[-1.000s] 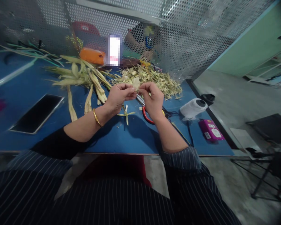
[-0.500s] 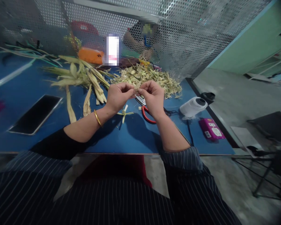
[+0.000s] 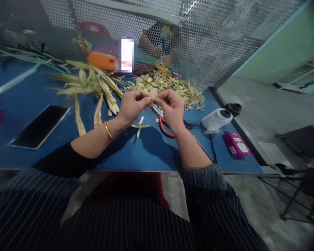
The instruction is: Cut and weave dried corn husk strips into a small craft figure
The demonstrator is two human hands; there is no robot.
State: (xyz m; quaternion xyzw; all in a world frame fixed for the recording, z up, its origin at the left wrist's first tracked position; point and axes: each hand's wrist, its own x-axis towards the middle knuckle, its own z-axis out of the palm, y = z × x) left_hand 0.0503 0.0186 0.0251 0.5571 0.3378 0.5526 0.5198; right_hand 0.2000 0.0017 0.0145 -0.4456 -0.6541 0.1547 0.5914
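Between my fingertips is a small pale piece of dried husk (image 3: 153, 92), its flat end standing up. My left hand (image 3: 134, 103) pinches it from one side and my right hand (image 3: 171, 106) from the other; the fingertips nearly meet. Scissors with red handles (image 3: 165, 128) lie on the table under my right hand, partly hidden by it. A small star-shaped husk piece (image 3: 139, 126) rests on the blue tabletop below my left hand. Behind both hands spreads a heap of husk scraps (image 3: 170, 85).
Long husk leaves (image 3: 91, 82) lie at the left, near a dark phone (image 3: 40, 126). At the right are a white thread cone (image 3: 216, 119) and a magenta packet (image 3: 237, 143). An orange pouch (image 3: 102, 61) sits by a perforated screen (image 3: 204, 42); a person is behind it.
The husk piece between my fingers has turned, so its pale flat face now stands up more visibly. My hands have barely shifted.
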